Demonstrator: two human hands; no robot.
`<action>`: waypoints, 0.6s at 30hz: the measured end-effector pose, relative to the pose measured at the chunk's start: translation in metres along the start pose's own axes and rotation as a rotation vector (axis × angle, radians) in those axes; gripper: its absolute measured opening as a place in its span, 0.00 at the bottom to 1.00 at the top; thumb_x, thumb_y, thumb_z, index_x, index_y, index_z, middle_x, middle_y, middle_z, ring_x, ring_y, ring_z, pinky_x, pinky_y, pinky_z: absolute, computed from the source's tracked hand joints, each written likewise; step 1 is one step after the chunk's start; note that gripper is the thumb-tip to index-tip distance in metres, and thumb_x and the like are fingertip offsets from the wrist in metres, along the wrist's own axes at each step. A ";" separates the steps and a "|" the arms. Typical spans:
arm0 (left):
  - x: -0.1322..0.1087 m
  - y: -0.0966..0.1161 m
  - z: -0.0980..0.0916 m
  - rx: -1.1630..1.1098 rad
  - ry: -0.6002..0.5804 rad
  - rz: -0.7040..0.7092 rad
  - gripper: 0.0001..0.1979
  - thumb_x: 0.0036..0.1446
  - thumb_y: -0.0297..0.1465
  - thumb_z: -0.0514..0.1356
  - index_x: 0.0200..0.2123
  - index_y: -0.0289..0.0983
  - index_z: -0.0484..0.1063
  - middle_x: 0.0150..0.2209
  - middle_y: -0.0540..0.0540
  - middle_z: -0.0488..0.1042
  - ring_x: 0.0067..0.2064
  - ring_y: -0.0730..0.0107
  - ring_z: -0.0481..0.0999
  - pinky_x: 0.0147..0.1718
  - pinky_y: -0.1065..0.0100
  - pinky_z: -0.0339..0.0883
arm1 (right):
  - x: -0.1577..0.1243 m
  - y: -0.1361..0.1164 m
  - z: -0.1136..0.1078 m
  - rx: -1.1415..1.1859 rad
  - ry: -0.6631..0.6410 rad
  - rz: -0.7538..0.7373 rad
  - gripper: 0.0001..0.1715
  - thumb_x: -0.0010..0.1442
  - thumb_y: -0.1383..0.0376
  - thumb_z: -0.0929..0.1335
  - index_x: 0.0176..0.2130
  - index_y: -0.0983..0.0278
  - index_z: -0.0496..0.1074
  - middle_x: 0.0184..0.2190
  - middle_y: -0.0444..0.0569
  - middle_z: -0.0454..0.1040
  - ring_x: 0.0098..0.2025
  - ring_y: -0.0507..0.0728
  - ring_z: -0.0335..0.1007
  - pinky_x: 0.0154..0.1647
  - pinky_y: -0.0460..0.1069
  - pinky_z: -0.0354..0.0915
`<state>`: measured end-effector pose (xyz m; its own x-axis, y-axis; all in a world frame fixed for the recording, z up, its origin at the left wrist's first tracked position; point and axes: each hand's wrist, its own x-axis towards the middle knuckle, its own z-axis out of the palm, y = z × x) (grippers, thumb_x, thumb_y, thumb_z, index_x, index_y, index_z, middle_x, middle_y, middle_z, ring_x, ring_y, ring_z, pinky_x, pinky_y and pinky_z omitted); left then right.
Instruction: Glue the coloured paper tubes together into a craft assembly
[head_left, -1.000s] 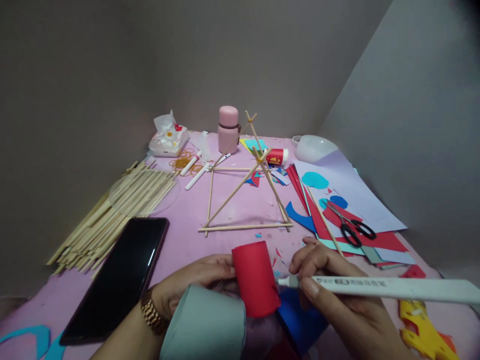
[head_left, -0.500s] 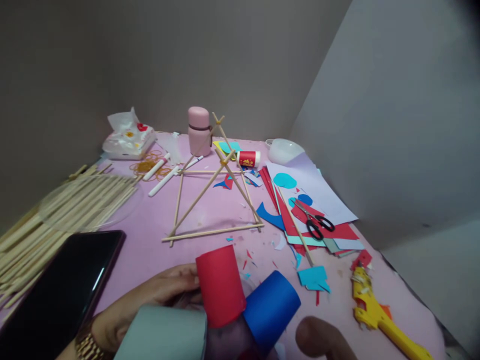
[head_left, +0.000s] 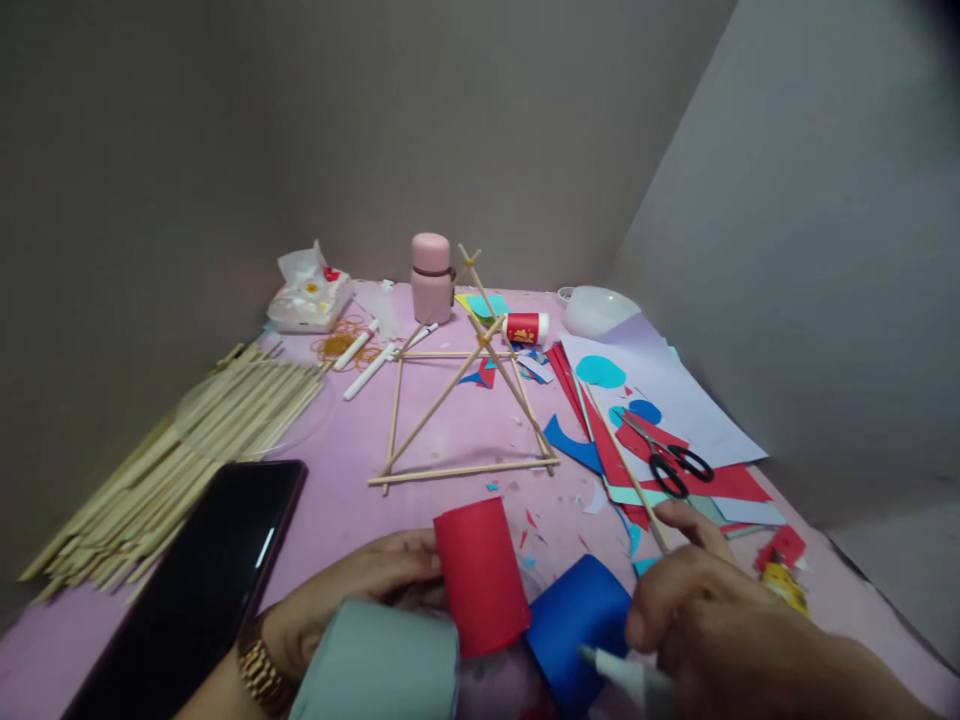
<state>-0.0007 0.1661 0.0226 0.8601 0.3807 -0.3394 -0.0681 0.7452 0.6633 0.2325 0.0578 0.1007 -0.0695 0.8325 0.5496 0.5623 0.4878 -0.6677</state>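
My left hand (head_left: 390, 570), with a gold watch on its wrist, is curled behind a cluster of paper cups and grips it. A red cup (head_left: 482, 575), a blue cup (head_left: 574, 610) and a grey-green cup (head_left: 382, 660) show in it; a dim, partly see-through part lies between them. My right hand (head_left: 705, 600) is closed around a white pen-shaped thing (head_left: 626, 675). Its pointed grey-green tip is in front of the blue cup; I cannot tell whether they touch. The right index finger is raised near a thin stick (head_left: 626, 470).
A stick frame (head_left: 465, 470) stands mid-table, tied at its crossings. Left are a phone (head_left: 202, 580) and many sticks (head_left: 195, 470). Right lie scissors (head_left: 667, 460), coloured paper (head_left: 742, 485) and a yellow glue gun (head_left: 782, 588), partly hidden. A pink flask (head_left: 431, 285) stands behind.
My right hand has come further into view with the white pen-shaped thing, over the blue cup. The view has shifted, so the table's things sit further right. My left hand still grips the cups.
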 end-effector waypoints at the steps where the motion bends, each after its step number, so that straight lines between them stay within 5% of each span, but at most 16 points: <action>1: 0.000 0.000 0.000 -0.021 -0.011 -0.003 0.15 0.59 0.25 0.56 0.48 0.32 0.74 0.41 0.41 0.80 0.43 0.65 0.78 0.46 0.66 0.65 | 0.005 0.001 0.003 0.032 -0.052 -0.068 0.13 0.54 0.70 0.69 0.22 0.55 0.70 0.13 0.36 0.71 0.15 0.50 0.70 0.33 0.46 0.73; 9: -0.001 -0.003 0.001 -0.029 -0.083 0.023 0.12 0.58 0.26 0.57 0.44 0.33 0.76 0.38 0.46 0.81 0.43 0.67 0.78 0.43 0.71 0.65 | -0.004 0.001 0.021 -0.045 -0.122 0.054 0.08 0.53 0.71 0.65 0.31 0.58 0.63 0.26 0.38 0.71 0.28 0.51 0.73 0.58 0.57 0.59; 18: 0.000 -0.004 0.002 0.014 -0.046 0.022 0.14 0.60 0.26 0.53 0.45 0.33 0.76 0.39 0.46 0.80 0.45 0.64 0.78 0.46 0.68 0.64 | -0.003 0.007 0.025 -0.074 -0.187 0.074 0.08 0.54 0.72 0.65 0.31 0.58 0.63 0.25 0.39 0.72 0.27 0.52 0.73 0.61 0.60 0.54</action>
<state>0.0005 0.1620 0.0206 0.8807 0.3716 -0.2938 -0.0806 0.7287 0.6801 0.2166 0.0652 0.0816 -0.1731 0.9031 0.3931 0.6302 0.4083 -0.6604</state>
